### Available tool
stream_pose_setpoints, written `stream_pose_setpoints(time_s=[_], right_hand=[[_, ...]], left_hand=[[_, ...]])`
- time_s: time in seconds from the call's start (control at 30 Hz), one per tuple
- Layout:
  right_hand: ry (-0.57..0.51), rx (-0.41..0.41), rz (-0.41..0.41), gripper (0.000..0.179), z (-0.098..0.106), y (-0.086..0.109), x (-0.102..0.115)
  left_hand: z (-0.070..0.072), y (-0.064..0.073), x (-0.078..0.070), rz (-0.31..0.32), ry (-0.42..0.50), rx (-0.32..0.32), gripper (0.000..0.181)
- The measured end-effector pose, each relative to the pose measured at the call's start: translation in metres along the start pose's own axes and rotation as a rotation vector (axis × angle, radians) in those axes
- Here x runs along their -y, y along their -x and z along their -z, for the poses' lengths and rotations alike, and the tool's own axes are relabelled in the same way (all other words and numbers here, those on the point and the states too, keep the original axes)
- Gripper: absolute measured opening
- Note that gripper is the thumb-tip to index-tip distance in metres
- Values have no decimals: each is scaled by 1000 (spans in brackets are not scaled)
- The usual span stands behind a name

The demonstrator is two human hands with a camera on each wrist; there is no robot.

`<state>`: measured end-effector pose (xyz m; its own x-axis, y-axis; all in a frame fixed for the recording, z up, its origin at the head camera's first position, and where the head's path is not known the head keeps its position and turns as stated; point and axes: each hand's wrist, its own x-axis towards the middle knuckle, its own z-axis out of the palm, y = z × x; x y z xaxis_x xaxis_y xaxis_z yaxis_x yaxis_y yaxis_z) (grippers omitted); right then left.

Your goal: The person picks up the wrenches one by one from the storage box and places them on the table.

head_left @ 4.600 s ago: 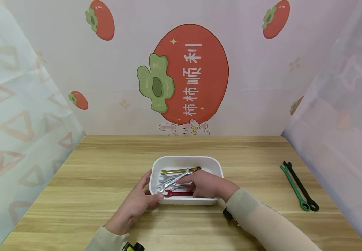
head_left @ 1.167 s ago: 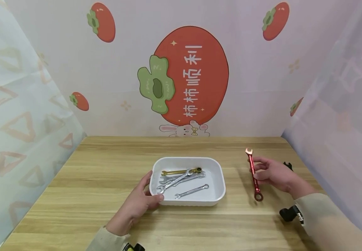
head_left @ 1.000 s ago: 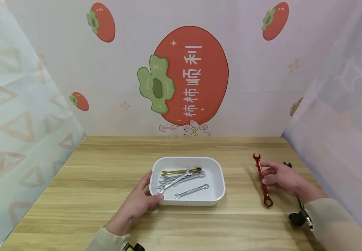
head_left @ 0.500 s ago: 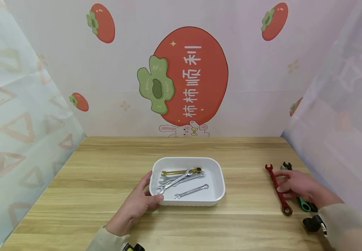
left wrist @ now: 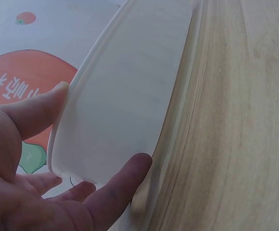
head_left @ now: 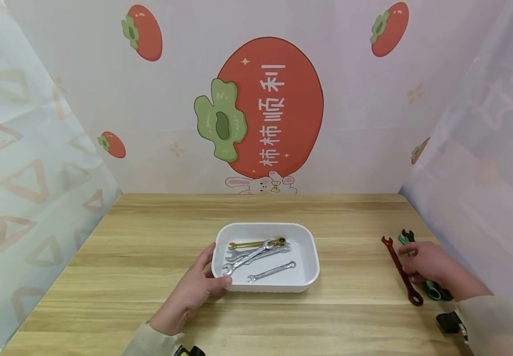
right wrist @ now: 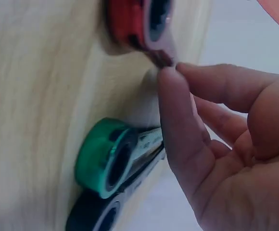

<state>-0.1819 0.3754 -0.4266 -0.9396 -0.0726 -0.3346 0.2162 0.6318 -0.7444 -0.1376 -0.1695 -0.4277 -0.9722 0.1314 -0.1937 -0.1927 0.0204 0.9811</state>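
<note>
My left hand [head_left: 198,282] holds the left end of a white plastic tray [head_left: 312,247], thumb on the front rim and fingers along its side. The left wrist view shows the tray's outer wall [left wrist: 115,96] between thumb and fingers. Inside lie a gold combination wrench [head_left: 249,244] and several silver wrenches [head_left: 272,271]. At the right, my right hand [head_left: 425,264] pinches the shaft of a red ratcheting wrench [head_left: 400,267] low at the table. Close beside it are a green wrench [head_left: 432,290] and a black wrench [head_left: 407,235], both partly hidden by that hand.
The wooden table [head_left: 158,237] carries the tray near its middle, with the coloured wrenches towards its right edge. A printed backdrop [head_left: 354,148] rises behind it, and cloth panels [head_left: 483,198] flank both sides.
The right hand has taken the red wrench from the tray, carried it rightward and lowered it to the table, left of the green and black ones. The left hand has stayed at the tray.
</note>
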Motion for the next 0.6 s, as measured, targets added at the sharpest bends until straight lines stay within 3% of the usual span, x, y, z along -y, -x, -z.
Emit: stream_pose_setpoints(time_s=[0.1,0.3,0.6], right_hand=[[-70,0,9,54,0,3,5],[-247,52,-47,56,-6,0,3],[-179,6,-42,56,-2,1,2]], left_hand=[[0,0,-1,1,2,6,98],[-1,1,-1,8,-1,2,98],[-1,0,-1,6,-7,-1,98]])
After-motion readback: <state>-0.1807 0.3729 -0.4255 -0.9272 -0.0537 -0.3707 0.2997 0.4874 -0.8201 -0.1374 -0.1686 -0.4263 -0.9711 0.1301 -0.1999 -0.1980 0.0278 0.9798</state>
